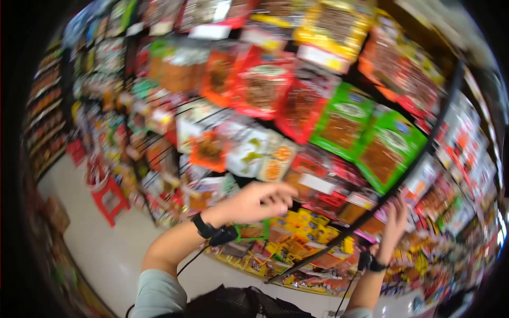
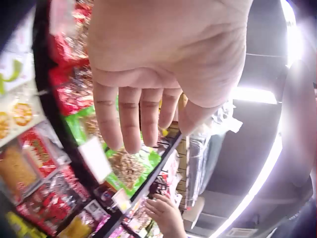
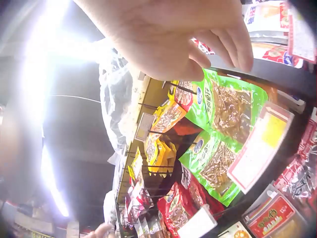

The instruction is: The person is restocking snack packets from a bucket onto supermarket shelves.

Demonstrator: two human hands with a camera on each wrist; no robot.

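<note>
Both hands are raised before a rack of hanging snack packets. In the head view, my left hand (image 1: 254,203) reaches rightward with loosely bent fingers and holds nothing. Its palm and relaxed fingers (image 2: 131,121) show in the left wrist view, overlapping green packets (image 2: 126,168) behind. My right hand (image 1: 393,225) points upward beside a slanting black shelf strip (image 1: 436,132), fingers extended. The right wrist view shows that hand (image 3: 183,39) with slightly bent fingers and nothing in them. Two green packets (image 1: 389,148) hang above and between the hands; red packets (image 1: 262,87) hang further left.
Yellow packets (image 1: 307,228) fill the lower rows. White price tags (image 1: 316,184) stick out from the shelf fronts. At the left, a red stand (image 1: 110,201) is on the pale floor (image 1: 132,249). Ceiling lights (image 2: 255,95) shine overhead.
</note>
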